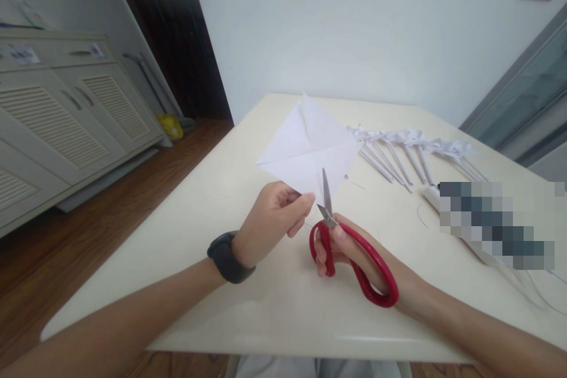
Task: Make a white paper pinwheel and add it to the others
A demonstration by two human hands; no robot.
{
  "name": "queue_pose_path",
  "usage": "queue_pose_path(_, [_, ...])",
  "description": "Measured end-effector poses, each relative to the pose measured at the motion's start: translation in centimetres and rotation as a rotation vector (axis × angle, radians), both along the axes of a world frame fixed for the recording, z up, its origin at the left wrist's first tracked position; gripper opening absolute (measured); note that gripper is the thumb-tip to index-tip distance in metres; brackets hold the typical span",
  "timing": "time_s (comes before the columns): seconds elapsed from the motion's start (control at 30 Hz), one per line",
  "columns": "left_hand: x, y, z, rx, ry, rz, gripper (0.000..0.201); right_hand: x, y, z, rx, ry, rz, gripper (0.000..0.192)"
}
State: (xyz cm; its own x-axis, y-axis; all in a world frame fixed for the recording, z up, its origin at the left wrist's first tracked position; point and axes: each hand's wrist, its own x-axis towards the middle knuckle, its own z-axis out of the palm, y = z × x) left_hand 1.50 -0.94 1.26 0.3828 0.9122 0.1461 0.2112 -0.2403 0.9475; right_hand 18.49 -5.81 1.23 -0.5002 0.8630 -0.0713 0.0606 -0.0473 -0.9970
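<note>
Pinching the near corner of a creased white paper square (308,144) in the left hand (272,218), grip tight on it, lifting it above the cream bench (212,201). Gripping red-handled scissors (349,251) in the right hand (354,251), fingers through the loops, blades touching the paper's near edge. Lying well apart on the far bench, a row of white paper pinwheels (411,150).

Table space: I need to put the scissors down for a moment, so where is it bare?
The table is bare left of the left hand, and along the near edge under both forearms. Right of the right hand with the scissors, the paper pinwheels and a white cord crowd it.
</note>
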Motion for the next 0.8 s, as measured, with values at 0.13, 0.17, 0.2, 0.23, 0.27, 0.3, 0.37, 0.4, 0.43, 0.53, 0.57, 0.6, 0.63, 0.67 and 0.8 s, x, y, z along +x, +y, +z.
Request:
queue_pose_path(0.13, [0.0, 0.0, 0.1, -0.006, 0.022, -0.007, 0.048, 0.0, 0.0, 0.4, -0.003, 0.011, 0.006, 0.039])
queue_pose_path(0.17, [0.0, 0.0, 0.1, -0.007, 0.027, -0.009, 0.049, 0.0, -0.1, 0.5, -0.002, 0.012, 0.005, 0.039])
queue_pose_path(0.2, [0.0, 0.0, 0.1, -0.006, 0.031, -0.009, 0.049, 0.0, -0.1, 0.6, -0.002, 0.013, 0.004, 0.04])
queue_pose_path(0.23, [0.1, 0.0, 0.1, -0.005, 0.033, -0.008, 0.049, 0.0, -0.1, 0.6, -0.002, 0.014, 0.003, 0.04])
queue_pose_path(0.27, [0.1, -0.1, 0.1, -0.004, 0.034, -0.007, 0.049, 0.1, -0.1, 0.5, -0.002, 0.016, 0.004, 0.04])
queue_pose_path(0.3, [0.1, -0.1, 0.1, -0.003, 0.035, -0.007, 0.049, 0.1, -0.1, 0.4, -0.002, 0.02, 0.004, 0.039])
queue_pose_path(0.37, [0.1, -0.1, 0.1, 0.001, 0.042, -0.006, 0.049, 0.1, -0.1, 0.0, 0.0, 0.028, 0.003, 0.038])
queue_pose_path(0.4, [0.0, -0.2, 0.1, 0.003, 0.048, -0.003, 0.049, 0.1, 0.0, -0.3, 0.001, 0.03, 0.001, 0.038])
queue_pose_path(0.43, [0.0, -0.2, 0.1, 0.006, 0.055, 0.0, 0.05, 0.1, 0.0, -0.6, 0.002, 0.036, -0.003, 0.037])
queue_pose_path(0.53, [0.0, -0.2, 0.1, 0.008, 0.065, 0.004, 0.05, 0.1, 0.1, -1.6, 0.001, 0.075, -0.005, 0.035])
queue_pose_path(0.57, [0.0, -0.2, 0.1, 0.006, 0.064, 0.002, 0.05, 0.2, 0.1, -1.9, -0.004, 0.091, -0.004, 0.034])
queue_pose_path(0.6, [0.0, -0.2, 0.1, 0.005, 0.062, -0.002, 0.05, 0.2, 0.1, -2.1, -0.01, 0.111, -0.003, 0.033])
queue_pose_path(0.63, [0.0, -0.2, 0.1, 0.004, 0.061, -0.005, 0.05, 0.2, 0.1, -2.3, -0.015, 0.131, -0.002, 0.033])
queue_pose_path(0.67, [0.0, -0.2, 0.1, 0.003, 0.061, -0.01, 0.05, 0.2, 0.1, -2.4, -0.019, 0.148, -0.003, 0.033])
queue_pose_path(0.8, [0.0, -0.2, 0.0, 0.003, 0.062, -0.018, 0.05, 0.2, 0.1, -2.4, -0.012, 0.186, 0.003, 0.034])
